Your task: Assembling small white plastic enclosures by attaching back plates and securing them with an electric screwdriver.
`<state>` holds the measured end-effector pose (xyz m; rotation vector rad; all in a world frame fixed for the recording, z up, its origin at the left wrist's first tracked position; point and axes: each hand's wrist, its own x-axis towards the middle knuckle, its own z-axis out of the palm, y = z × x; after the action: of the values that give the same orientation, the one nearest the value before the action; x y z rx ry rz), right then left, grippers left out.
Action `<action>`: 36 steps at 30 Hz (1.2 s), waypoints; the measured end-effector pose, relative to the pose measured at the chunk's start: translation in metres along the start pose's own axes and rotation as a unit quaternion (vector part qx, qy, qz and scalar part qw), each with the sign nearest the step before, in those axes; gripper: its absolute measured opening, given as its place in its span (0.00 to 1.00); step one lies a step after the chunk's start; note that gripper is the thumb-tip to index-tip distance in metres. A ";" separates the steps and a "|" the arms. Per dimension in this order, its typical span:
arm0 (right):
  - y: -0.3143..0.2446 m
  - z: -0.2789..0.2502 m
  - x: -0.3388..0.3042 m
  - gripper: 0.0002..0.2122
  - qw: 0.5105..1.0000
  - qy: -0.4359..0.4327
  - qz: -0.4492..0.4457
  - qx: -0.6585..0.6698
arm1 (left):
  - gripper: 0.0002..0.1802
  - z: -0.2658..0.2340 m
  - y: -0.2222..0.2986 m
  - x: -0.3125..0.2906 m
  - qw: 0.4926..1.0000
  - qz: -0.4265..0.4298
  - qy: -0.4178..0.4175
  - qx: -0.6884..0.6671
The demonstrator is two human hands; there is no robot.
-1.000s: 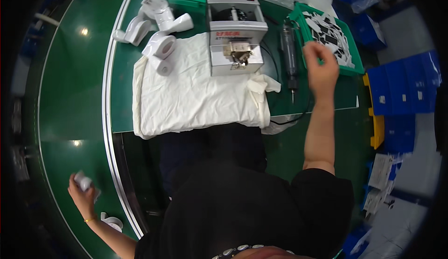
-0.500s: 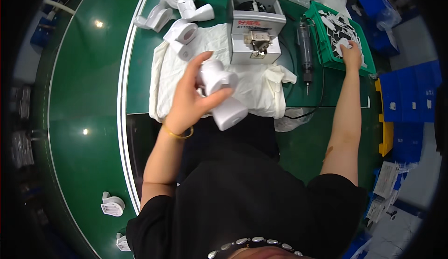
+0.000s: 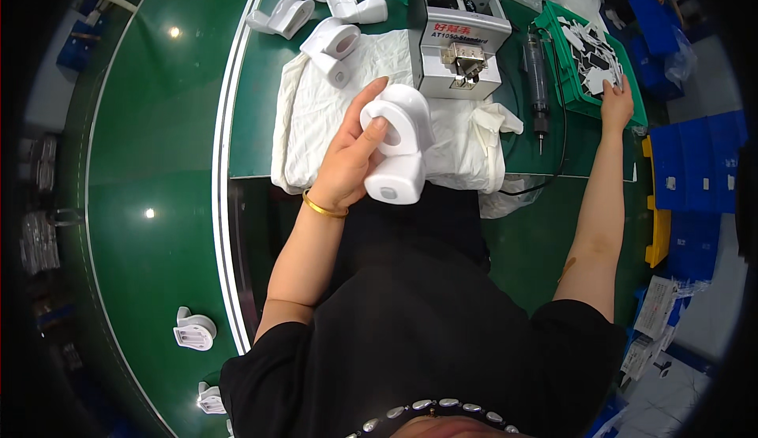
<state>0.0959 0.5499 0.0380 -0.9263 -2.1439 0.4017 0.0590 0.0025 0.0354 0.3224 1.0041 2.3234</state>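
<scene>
My left hand (image 3: 351,154) is closed round a white plastic housing (image 3: 401,170), held above the front edge of the table. The housing has a round ring-shaped opening, with my thumb at it, and a blocky lower end facing me. At the right, my right hand (image 3: 617,106) reaches over the near rim of a green crate (image 3: 641,110). Its fingertips are apart among white and black flat pieces (image 3: 591,53), and I see nothing gripped between them. A white piece lies beside the fingertips.
Several similar white housings (image 3: 330,43) lie at the table's far left, one on a white cloth (image 3: 304,134). A grey machine (image 3: 458,39) stands behind the cloth. Right of it lies a black electric screwdriver (image 3: 537,83) with a cable. More housings (image 3: 194,332) rest on the green surface at left.
My left hand has turned the housing so its ring opening faces up toward me. My right hand has drawn slightly nearer the crate's near rim, and its fingers have spread from a white piece.
</scene>
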 end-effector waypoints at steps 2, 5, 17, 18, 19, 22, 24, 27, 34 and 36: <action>0.000 -0.005 -0.005 0.25 1.000 0.018 0.001 0.009 | 0.30 -0.003 -0.005 -0.002 0.999 -0.031 -0.020 -0.003; -0.037 -0.022 -0.025 0.18 0.932 0.043 0.018 0.359 | 0.32 -0.010 -0.012 -0.005 0.994 -0.054 -0.049 -0.086; -0.206 -0.045 -0.269 0.08 0.393 -0.586 0.251 0.663 | 0.24 -0.023 -0.040 0.003 0.976 -0.070 -0.042 -0.204; -0.205 -0.041 -0.271 0.08 0.392 -0.587 0.262 0.659 | 0.25 -0.027 -0.042 0.006 0.985 -0.053 -0.032 -0.158; -0.205 -0.039 -0.274 0.09 0.391 -0.587 0.273 0.654 | 0.25 -0.030 -0.043 0.007 0.993 -0.037 -0.022 -0.111; -0.209 -0.041 -0.273 0.10 0.456 -0.631 0.214 0.590 | 0.24 -0.030 -0.041 0.006 0.997 0.022 -0.015 0.068; -0.209 -0.039 -0.269 0.09 0.484 -0.629 0.217 0.569 | 0.22 -0.025 -0.037 0.004 0.979 0.064 -0.016 0.190; -0.215 -0.042 -0.263 0.10 0.536 -0.605 0.224 0.545 | 0.26 -0.031 -0.036 0.003 0.958 0.082 -0.032 0.273; -0.211 -0.031 -0.266 0.12 0.596 -0.529 0.256 0.547 | 0.37 -0.006 -0.029 -0.017 0.916 0.185 0.020 0.356; -0.213 -0.024 -0.276 0.11 0.580 -0.491 0.274 0.589 | 0.36 -0.007 -0.038 -0.018 0.888 0.199 0.093 0.405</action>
<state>0.1350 0.2031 0.0258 -0.4487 -1.5290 2.7602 0.0860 0.0079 0.0032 0.6861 2.1669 2.1663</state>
